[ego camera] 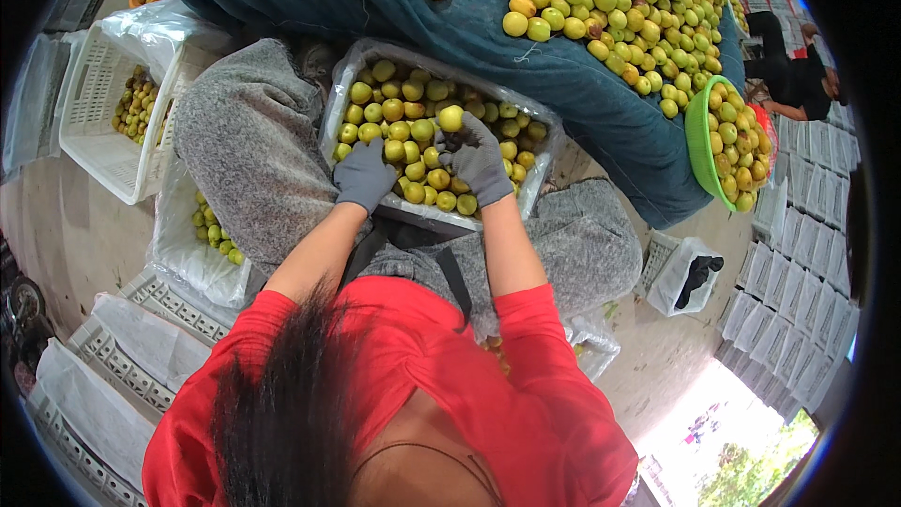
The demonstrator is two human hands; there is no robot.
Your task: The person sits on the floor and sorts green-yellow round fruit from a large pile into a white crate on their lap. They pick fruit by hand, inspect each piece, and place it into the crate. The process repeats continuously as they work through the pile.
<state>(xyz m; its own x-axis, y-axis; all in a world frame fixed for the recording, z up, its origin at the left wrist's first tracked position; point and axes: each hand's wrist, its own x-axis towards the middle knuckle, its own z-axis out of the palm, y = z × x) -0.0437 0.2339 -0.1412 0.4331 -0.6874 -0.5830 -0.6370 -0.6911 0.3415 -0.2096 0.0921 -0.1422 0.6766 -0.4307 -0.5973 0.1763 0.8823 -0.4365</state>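
Note:
A crate lined with clear plastic (552,148) stands between my knees, filled with round yellow-green fruits (414,130). My right hand (473,157), in a grey glove, holds one yellow fruit (450,119) above the crate's contents. My left hand (364,173), gloved the same way, rests on the fruits at the crate's near left side. Its fingertips are partly hidden among them, so whether it grips one is unclear.
Beyond the crate, a blue padded cloth (450,21) bears a heap of fruits (619,7). A green basket (697,130) of fruit stands right. White plastic crates (134,169) sit left. Wrapped stacks (795,282) line the right, where another person (799,81) is in view.

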